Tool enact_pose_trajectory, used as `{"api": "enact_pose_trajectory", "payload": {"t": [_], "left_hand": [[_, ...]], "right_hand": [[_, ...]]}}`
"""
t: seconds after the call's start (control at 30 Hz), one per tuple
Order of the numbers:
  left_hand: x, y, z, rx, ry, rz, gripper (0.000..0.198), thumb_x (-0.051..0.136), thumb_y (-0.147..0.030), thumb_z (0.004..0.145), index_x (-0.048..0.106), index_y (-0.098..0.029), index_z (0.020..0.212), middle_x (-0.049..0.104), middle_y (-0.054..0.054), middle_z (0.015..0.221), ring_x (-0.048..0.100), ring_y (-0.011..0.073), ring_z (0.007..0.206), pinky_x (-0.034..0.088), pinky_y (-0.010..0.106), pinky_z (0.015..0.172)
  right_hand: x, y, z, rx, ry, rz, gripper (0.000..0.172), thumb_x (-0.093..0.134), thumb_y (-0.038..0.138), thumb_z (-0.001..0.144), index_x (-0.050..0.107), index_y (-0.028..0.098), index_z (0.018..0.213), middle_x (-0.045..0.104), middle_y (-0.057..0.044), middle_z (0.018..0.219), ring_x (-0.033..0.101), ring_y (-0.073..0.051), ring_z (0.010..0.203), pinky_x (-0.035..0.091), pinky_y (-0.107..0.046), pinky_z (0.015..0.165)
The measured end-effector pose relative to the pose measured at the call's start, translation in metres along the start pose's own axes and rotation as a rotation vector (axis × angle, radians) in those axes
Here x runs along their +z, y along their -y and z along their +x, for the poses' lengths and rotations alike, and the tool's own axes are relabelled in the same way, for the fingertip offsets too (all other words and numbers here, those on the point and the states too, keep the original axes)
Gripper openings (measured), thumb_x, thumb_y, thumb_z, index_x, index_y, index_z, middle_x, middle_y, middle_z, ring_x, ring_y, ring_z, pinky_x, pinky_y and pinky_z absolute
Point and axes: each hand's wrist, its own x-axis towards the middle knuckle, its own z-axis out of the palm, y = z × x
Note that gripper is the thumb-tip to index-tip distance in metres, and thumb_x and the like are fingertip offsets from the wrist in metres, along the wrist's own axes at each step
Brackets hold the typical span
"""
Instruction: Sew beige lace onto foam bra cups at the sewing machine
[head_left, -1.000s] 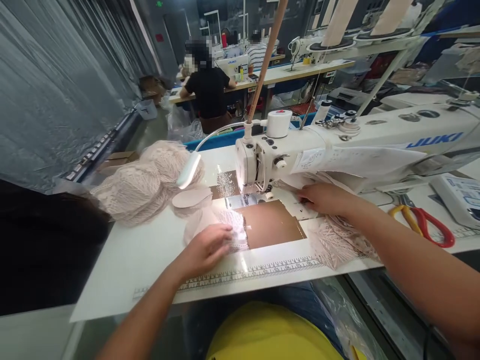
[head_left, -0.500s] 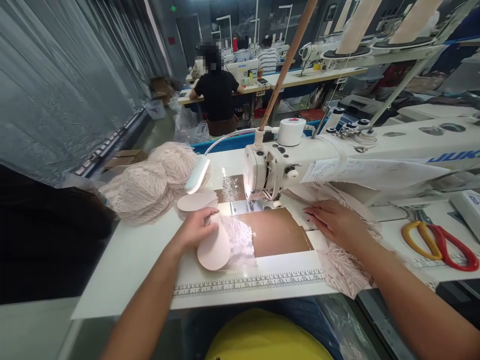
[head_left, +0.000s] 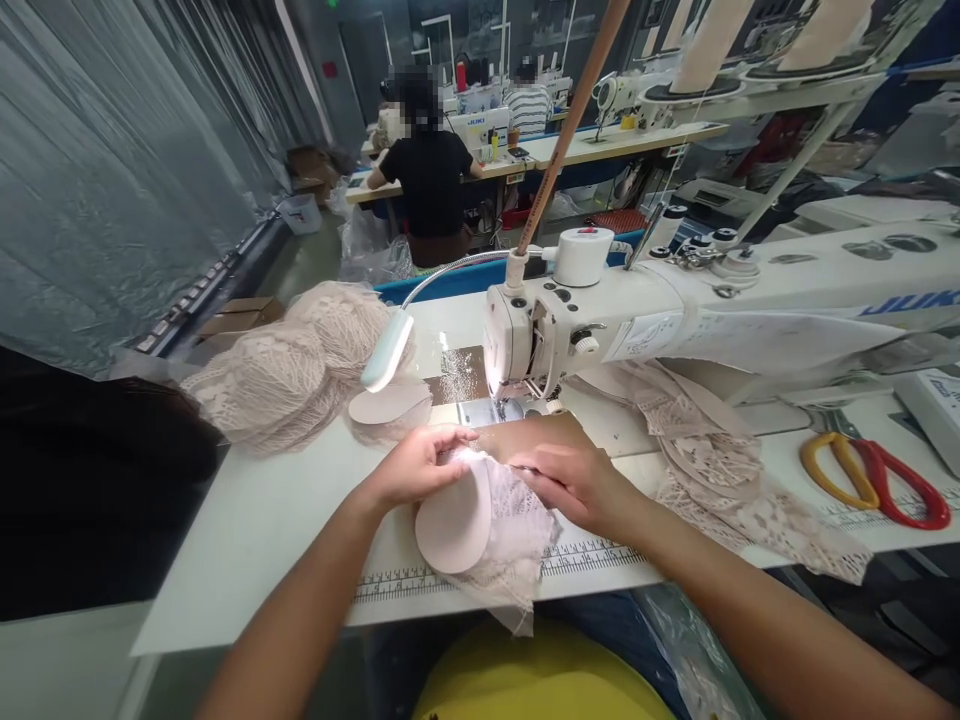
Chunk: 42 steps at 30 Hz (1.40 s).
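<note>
Through the head view I have my left hand (head_left: 420,466) pinching the top of a pad-backed lace piece (head_left: 454,525) between thumb and fingers. The fingers of my right hand (head_left: 574,485) are bunched together on its upper edge, just beside; whether that thumb grips underneath I can't tell. The piece's lower tip hangs past the front edge of the white table (head_left: 247,530), nearer me than my fingers. Half a second ago my right hand lay by the lace bundle (head_left: 709,440), now right of its fingers, and the piece sat farther left. Just beyond my fingertips the sewing machine (head_left: 645,290) leaves little room; leftward the tabletop offers more. Past my left fingers rises a lace pile (head_left: 262,375), then a cardboard box (head_left: 240,315); farther off, a pale bin (head_left: 300,213) and clear plastic bag (head_left: 371,245), contents unreadable.
</note>
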Motion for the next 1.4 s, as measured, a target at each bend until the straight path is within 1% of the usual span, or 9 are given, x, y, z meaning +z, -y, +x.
{"api": "enact_pose_trajectory", "payload": {"t": [0.17, 0.27, 0.5, 0.63, 0.77, 0.87, 1.1, 1.3, 1.4], "left_hand": [[0.018, 0.005, 0.006, 0.032, -0.019, -0.103, 0.044, 0.064, -0.030, 0.079, 0.056, -0.013, 0.119, 0.066, 0.011, 0.108, 0.061, 0.0235, 0.100, 0.048, 0.033, 0.086], [0.023, 0.013, 0.007, 0.055, -0.094, -0.102, 0.041, 0.065, -0.027, 0.078, 0.058, -0.014, 0.116, 0.063, 0.011, 0.111, 0.058, 0.0230, 0.102, 0.046, 0.032, 0.087], [0.019, 0.014, 0.004, -0.018, -0.103, -0.045, 0.021, 0.063, -0.026, 0.076, 0.064, -0.016, 0.094, 0.059, 0.001, 0.077, 0.052, 0.0141, 0.071, 0.040, 0.023, 0.063], [0.018, 0.009, 0.004, -0.089, -0.047, -0.069, 0.016, 0.062, -0.030, 0.078, 0.063, -0.015, 0.075, 0.057, 0.000, 0.072, 0.050, 0.0121, 0.067, 0.036, 0.021, 0.058], [0.018, 0.008, 0.003, -0.140, 0.004, -0.165, 0.020, 0.063, -0.033, 0.079, 0.065, -0.013, 0.076, 0.059, 0.002, 0.072, 0.050, 0.0121, 0.065, 0.036, 0.021, 0.056], [0.018, 0.009, 0.004, -0.145, 0.021, -0.257, 0.024, 0.064, -0.036, 0.079, 0.067, -0.012, 0.080, 0.060, 0.004, 0.073, 0.051, 0.0131, 0.066, 0.038, 0.023, 0.058], [0.017, 0.011, 0.003, -0.217, -0.013, -0.406, 0.027, 0.067, -0.039, 0.077, 0.066, -0.012, 0.076, 0.058, 0.002, 0.068, 0.049, 0.0113, 0.061, 0.036, 0.022, 0.055], [0.019, 0.015, 0.005, -0.198, 0.003, -0.414, 0.028, 0.069, -0.040, 0.076, 0.069, -0.012, 0.077, 0.059, 0.002, 0.068, 0.048, 0.0123, 0.063, 0.035, 0.024, 0.057], [0.020, 0.018, 0.005, -0.187, 0.041, -0.405, 0.029, 0.068, -0.040, 0.076, 0.069, -0.012, 0.075, 0.056, 0.002, 0.066, 0.045, 0.0114, 0.061, 0.032, 0.024, 0.056]], "right_hand": [[0.010, 0.001, 0.033, 0.125, 0.053, 0.080, 0.027, 0.047, 0.035, 0.091, 0.064, 0.019, 0.078, 0.063, -0.001, 0.072, 0.056, -0.016, 0.067, 0.038, -0.026, 0.059], [0.013, 0.002, 0.041, 0.090, 0.064, 0.104, 0.029, 0.045, 0.031, 0.092, 0.056, 0.018, 0.068, 0.057, 0.000, 0.067, 0.050, -0.014, 0.062, 0.035, -0.026, 0.057], [0.027, -0.001, 0.042, 0.056, 0.079, 0.168, 0.035, 0.035, 0.036, 0.097, 0.046, 0.020, 0.068, 0.052, -0.001, 0.068, 0.047, -0.015, 0.063, 0.036, -0.027, 0.059], [0.026, -0.006, 0.038, 0.121, 0.090, 0.211, 0.034, 0.030, 0.039, 0.098, 0.052, 0.020, 0.080, 0.057, -0.002, 0.076, 0.052, -0.016, 0.071, 0.040, -0.028, 0.065], [0.018, -0.010, 0.032, 0.207, 0.115, 0.228, 0.036, 0.032, 0.048, 0.096, 0.055, 0.021, 0.103, 0.062, -0.002, 0.084, 0.057, -0.018, 0.075, 0.042, -0.028, 0.065], [0.012, -0.011, 0.030, 0.239, 0.125, 0.235, 0.039, 0.029, 0.046, 0.097, 0.057, 0.020, 0.105, 0.064, -0.002, 0.082, 0.058, -0.018, 0.074, 0.043, -0.029, 0.065], [0.006, -0.017, 0.032, 0.250, 0.129, 0.452, 0.032, 0.051, 0.040, 0.089, 0.065, 0.022, 0.111, 0.067, -0.005, 0.112, 0.060, -0.021, 0.104, 0.045, -0.035, 0.091], [0.009, -0.011, 0.032, 0.303, 0.152, 0.467, 0.027, 0.055, 0.038, 0.087, 0.065, 0.019, 0.103, 0.064, -0.002, 0.082, 0.058, -0.015, 0.072, 0.046, -0.026, 0.063], [0.012, -0.008, 0.032, 0.284, 0.151, 0.466, 0.023, 0.055, 0.035, 0.087, 0.064, 0.020, 0.102, 0.064, -0.001, 0.083, 0.057, -0.014, 0.073, 0.045, -0.026, 0.065]]}}
